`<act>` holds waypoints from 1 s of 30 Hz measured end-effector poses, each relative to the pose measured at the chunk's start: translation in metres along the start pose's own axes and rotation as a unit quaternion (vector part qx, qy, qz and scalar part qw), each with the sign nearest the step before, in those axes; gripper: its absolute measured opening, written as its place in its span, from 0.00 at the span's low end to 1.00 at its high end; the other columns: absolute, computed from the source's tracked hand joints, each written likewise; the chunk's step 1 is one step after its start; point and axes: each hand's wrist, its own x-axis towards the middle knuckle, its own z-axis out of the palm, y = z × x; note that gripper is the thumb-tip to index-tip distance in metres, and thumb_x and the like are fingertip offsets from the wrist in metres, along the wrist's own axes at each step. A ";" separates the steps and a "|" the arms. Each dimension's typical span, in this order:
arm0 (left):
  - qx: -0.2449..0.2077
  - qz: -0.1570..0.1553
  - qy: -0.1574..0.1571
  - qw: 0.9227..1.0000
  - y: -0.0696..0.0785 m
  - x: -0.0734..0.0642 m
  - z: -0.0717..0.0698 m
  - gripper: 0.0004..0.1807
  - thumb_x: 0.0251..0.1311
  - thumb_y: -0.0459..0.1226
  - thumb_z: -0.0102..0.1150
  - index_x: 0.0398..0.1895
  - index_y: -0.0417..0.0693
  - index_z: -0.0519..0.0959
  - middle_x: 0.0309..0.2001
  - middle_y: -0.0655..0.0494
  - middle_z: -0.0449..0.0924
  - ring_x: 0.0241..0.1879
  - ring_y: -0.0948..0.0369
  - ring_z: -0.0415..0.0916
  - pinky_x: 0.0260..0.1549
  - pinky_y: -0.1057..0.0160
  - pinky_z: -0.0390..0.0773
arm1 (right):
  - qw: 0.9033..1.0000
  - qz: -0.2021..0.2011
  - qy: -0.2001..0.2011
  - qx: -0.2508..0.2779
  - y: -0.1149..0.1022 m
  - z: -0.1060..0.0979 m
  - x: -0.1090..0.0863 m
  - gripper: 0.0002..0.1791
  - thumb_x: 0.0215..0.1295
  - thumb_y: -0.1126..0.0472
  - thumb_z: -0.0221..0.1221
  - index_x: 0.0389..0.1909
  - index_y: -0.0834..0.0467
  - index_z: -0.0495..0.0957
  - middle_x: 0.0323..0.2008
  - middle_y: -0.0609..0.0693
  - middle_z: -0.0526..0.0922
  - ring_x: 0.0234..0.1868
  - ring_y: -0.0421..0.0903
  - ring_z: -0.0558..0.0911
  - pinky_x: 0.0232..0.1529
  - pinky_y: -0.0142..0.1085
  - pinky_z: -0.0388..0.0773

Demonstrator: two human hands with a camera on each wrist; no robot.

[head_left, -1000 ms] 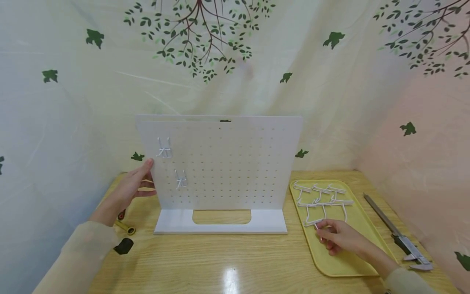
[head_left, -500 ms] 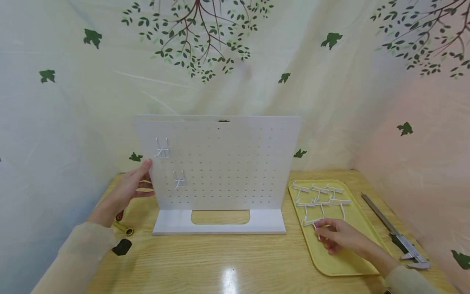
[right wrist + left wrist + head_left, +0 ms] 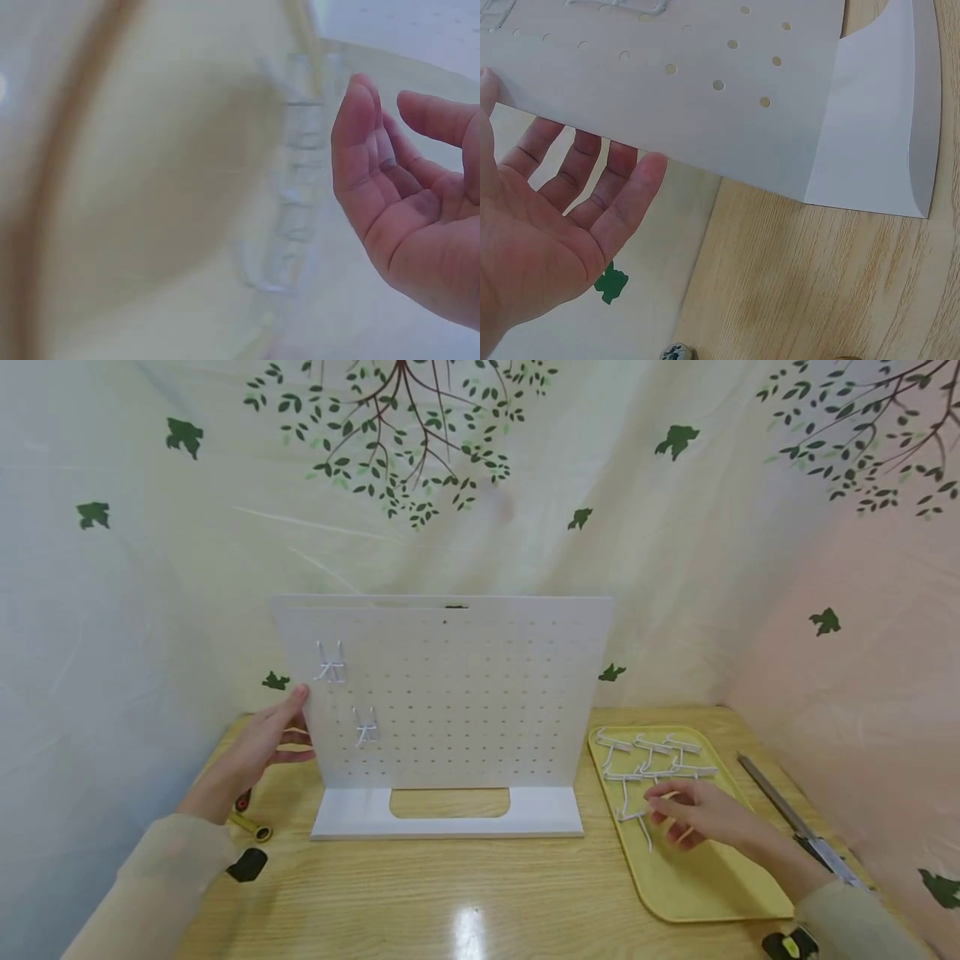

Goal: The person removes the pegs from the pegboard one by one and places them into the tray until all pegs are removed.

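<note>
A white pegboard point(image 3: 465, 693) stands upright on its white base. My left hand point(image 3: 258, 747) grips its left edge, thumb at the front and fingers behind, as the left wrist view also shows. Two white wire hooks hang on the board's left side, an upper hook point(image 3: 330, 667) and a lower hook point(image 3: 365, 727). To the right, my right hand point(image 3: 701, 814) hovers over a yellow tray point(image 3: 712, 893) with thumb and fingers apart, nothing seen between them. Several white wire hooks lie in the tray; the nearest hook point(image 3: 633, 817) is just left of my fingertips. They appear blurred in the right wrist view.
A caliper point(image 3: 772, 797) lies right of the tray on the wooden table point(image 3: 390, 893). Left of the board, partly behind my arm, is a yellow tool with a ring-shaped end point(image 3: 261, 833). A leaf-patterned curtain point(image 3: 480, 552) hangs behind.
My right hand has let go of the nearest hook, which stays in the tray, and has lifted slightly up and away. The left hand keeps its grip on the board.
</note>
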 end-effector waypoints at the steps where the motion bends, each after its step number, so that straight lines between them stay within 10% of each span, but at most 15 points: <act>1: 0.001 0.000 0.000 1.000 0.000 0.000 0.000 0.46 0.72 0.68 0.31 0.68 0.35 0.65 0.58 0.34 0.72 0.54 0.43 0.76 0.50 0.46 0.83 | 1.000 -0.008 -0.001 0.000 -0.007 -0.001 0.001 0.27 0.79 0.56 0.54 0.64 0.74 0.65 0.41 0.59 0.83 0.32 0.54 0.85 0.32 0.45 0.87; 14: 0.001 0.000 0.000 1.000 0.000 -0.001 0.000 0.45 0.73 0.67 0.31 0.66 0.35 0.66 0.57 0.34 0.72 0.53 0.44 0.77 0.50 0.47 0.83 | 0.994 -0.107 0.026 -0.009 -0.102 0.016 0.010 0.23 0.77 0.56 0.57 0.61 0.70 0.73 0.60 0.62 0.77 0.52 0.47 0.84 0.48 0.44 0.85; 30: 0.002 -0.003 0.001 1.000 0.000 -0.001 0.000 0.46 0.72 0.68 0.31 0.70 0.36 0.64 0.60 0.34 0.71 0.55 0.43 0.75 0.50 0.48 0.83 | 0.979 -0.163 -0.038 0.121 -0.146 0.093 0.053 0.27 0.76 0.57 0.58 0.68 0.68 0.68 0.54 0.62 0.83 0.57 0.64 0.80 0.53 0.50 0.82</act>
